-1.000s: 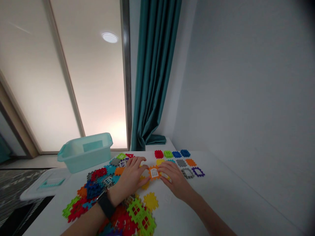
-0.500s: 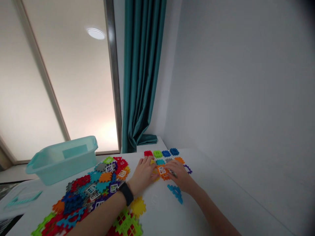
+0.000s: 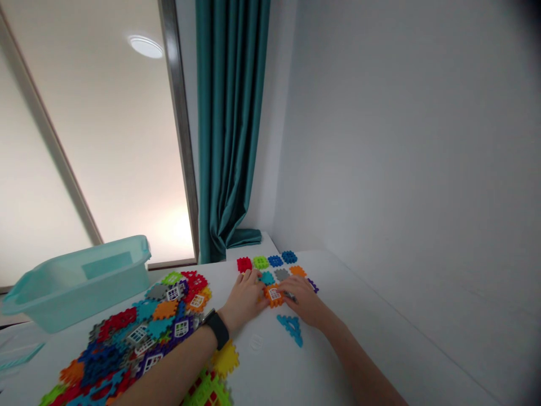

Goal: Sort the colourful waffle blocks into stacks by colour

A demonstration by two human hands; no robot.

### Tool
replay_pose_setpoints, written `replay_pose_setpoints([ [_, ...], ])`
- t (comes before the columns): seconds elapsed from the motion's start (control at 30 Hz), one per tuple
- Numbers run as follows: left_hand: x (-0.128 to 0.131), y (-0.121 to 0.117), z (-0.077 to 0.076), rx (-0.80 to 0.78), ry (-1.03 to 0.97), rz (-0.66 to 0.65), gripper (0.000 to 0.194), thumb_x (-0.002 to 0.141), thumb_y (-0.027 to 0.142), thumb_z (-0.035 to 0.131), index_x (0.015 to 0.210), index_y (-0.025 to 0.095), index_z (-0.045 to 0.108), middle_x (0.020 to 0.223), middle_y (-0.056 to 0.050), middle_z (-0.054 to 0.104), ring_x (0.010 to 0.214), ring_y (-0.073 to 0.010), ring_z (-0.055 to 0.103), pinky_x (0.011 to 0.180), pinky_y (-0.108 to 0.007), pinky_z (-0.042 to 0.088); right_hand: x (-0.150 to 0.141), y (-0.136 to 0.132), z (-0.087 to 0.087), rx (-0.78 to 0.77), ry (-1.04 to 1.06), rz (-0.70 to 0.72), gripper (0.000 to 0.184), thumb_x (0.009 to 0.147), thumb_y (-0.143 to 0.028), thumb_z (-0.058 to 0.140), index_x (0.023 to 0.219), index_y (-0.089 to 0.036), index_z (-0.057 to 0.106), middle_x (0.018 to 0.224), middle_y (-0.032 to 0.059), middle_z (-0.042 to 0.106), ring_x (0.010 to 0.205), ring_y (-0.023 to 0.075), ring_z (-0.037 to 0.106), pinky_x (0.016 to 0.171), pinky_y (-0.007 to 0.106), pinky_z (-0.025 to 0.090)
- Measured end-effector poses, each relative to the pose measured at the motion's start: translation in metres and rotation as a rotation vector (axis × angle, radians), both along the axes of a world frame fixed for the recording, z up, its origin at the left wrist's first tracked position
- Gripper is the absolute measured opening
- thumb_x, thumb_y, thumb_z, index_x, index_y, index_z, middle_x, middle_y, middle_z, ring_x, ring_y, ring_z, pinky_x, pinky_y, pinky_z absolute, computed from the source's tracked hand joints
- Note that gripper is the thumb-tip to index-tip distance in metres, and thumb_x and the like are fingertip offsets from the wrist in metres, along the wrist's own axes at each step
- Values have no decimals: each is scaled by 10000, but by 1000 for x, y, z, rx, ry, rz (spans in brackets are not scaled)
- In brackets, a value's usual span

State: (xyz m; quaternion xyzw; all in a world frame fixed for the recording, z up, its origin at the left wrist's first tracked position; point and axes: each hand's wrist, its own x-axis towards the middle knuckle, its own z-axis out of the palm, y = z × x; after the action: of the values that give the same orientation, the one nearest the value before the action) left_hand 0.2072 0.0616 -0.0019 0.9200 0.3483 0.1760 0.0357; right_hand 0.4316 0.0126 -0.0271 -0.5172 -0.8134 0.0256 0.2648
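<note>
Forward and down from the head-worn view, we see our two bare hands close together on a white table (image 3: 372,332), with an orange waffle block (image 3: 274,295) between them. Our left hand (image 3: 244,294) and right hand (image 3: 304,301) press in on its opposite edges, so the block is held between them. It has a small white window frame set into it. Something small and dark sits under our right fingertips (image 3: 289,295), but it is too small to tell what it is.

Just beyond both hands lie neat rows of interlocking blocks: red (image 3: 244,264), green (image 3: 261,262) and two blue (image 3: 282,259), then teal (image 3: 266,278), grey (image 3: 281,274) and orange (image 3: 297,271). A purple frame (image 3: 313,286) sits partly behind our right hand. Nearer us, below our right hand, lies a teal triangular block shape (image 3: 291,329).

To the left of our left hand spreads a large, overlapping heap of mixed blocks (image 3: 143,332), and a yellow block (image 3: 224,359) sits below that wrist, which wears a black watch (image 3: 216,329). Farther left stands a translucent aqua plastic tub (image 3: 76,285).
</note>
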Motion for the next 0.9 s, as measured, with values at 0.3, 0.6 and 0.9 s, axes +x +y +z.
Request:
replay_pose_setpoints([
  [0.3, 0, 3, -5, -21, 0, -1, 172, 898, 352, 660, 999, 219, 701, 1282, -87, 562, 1232, -297, 503, 1053, -437, 381, 0, 2, -1, -60, -1, -7, 266, 862, -116, 569, 1062, -232, 701, 1122, 53, 727, 1120, 251, 600, 1057, 452, 398],
  [0.6, 1, 5, -7, -24, -1, 7, 196, 872, 372, 683, 989, 217, 703, 1263, -85, 568, 1230, -299, 503, 1053, -440, 376, 0, 2, -2, -71, -9, -15, 270, 867, -113, 570, 1071, -233, 699, 1138, 53, 724, 1135, 240, 597, 1075, 447, 383],
  [0.9, -2, 2, -6, 2, -3, 14, 294, 849, 418, 714, 1077, 233, 696, 1273, -84, 568, 1227, -303, 495, 1060, -451, 370, -3, -2, 0, -59, -31, -41, 325, 845, -87, 554, 1094, -239, 696, 1226, 75, 689, 1170, 251, 590, 1063, 456, 404],
])
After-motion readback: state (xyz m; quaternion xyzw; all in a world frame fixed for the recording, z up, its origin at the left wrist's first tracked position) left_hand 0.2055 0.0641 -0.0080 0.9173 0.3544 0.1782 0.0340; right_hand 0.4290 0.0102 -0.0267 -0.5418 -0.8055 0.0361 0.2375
